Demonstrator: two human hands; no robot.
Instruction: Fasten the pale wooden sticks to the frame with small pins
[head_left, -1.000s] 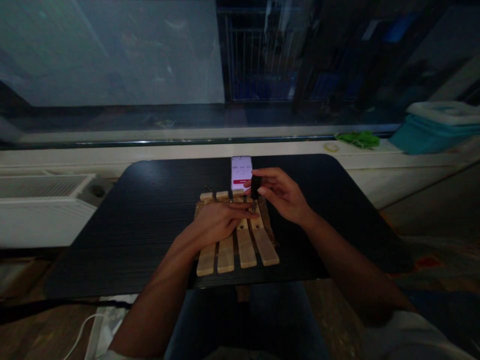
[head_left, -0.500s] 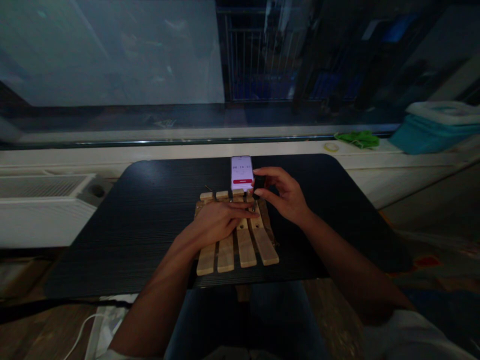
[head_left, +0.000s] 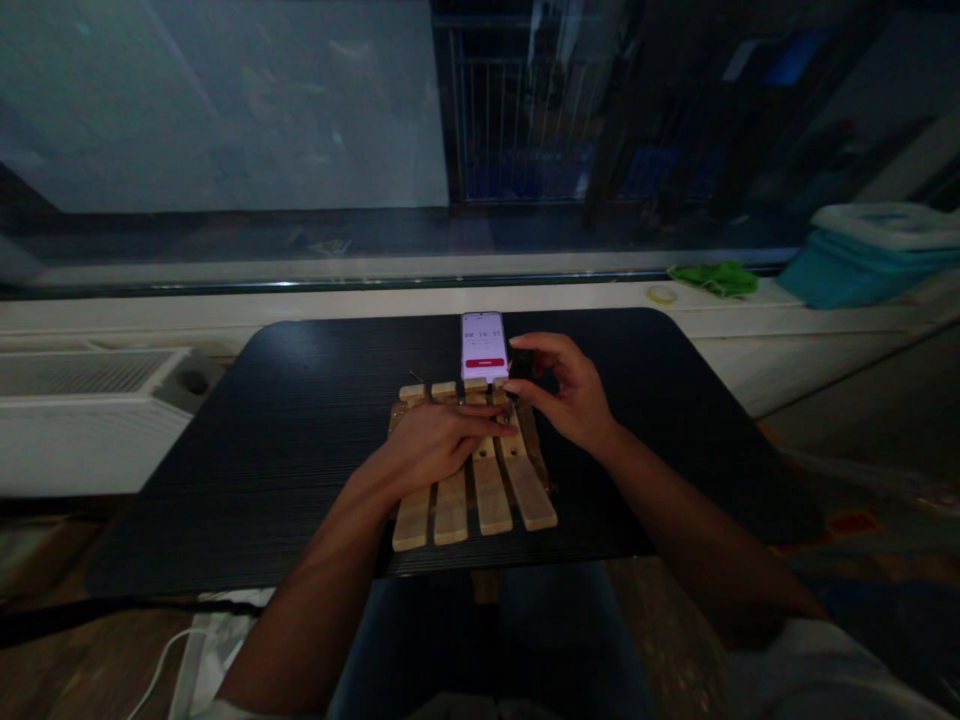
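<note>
A small wooden piece with several pale slats [head_left: 451, 508] lies on the dark table [head_left: 315, 480]; the slats have holes and are joined to a rougher brown part beneath. My left hand [head_left: 427, 440] rests flat across the slats, fingers stretched to the right, their tips beside a thin metal shaft. Between the thumb and fingers of my right hand [head_left: 574, 390] is the black handle of what looks like a short screwdriver [head_left: 520, 368], held upright over the rightmost slat. Its tip is hidden by my left fingertips.
A phone [head_left: 484, 345] with a lit timer screen stands just behind the slats. On the windowsill are a roll of tape [head_left: 661, 294], a green cloth or net [head_left: 716, 279] and a teal box [head_left: 862, 262]. A white radiator [head_left: 90, 420] is at the left.
My right fingers have shifted slightly on the black handle, and the handle has turned or tilted a little to the right. My left hand stays in place.
</note>
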